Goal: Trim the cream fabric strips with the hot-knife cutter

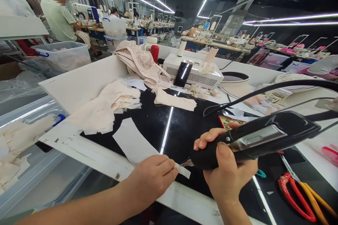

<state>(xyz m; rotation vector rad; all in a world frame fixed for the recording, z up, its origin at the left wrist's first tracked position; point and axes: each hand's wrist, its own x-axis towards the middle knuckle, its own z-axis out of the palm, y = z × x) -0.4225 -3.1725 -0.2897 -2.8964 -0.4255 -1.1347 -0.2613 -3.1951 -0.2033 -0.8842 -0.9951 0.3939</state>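
Observation:
My right hand (227,172) is wrapped round a black corded hand tool (258,137) with a silver lever along its side. The tool's narrow metal tip (187,162) points left and meets, or lies very close to, the end of a white sheet piece (134,140). My left hand (155,177) pinches that piece near its narrow end, a short strip showing past the fingers. Whether the piece is paper or fabric I cannot tell. Beneath it lies a glossy black work surface (150,116). Beyond the left hand spreads a pile of cream fabric pieces (105,105).
Scissors with red and orange handles (295,193) lie at the right. A beige bra (139,59), a phone (183,74) and a vented white box (194,68) stand behind. The tool's black cable (264,93) arches rightward. A clear bin (29,154) holds fabric at left. A person (59,17) sits beyond.

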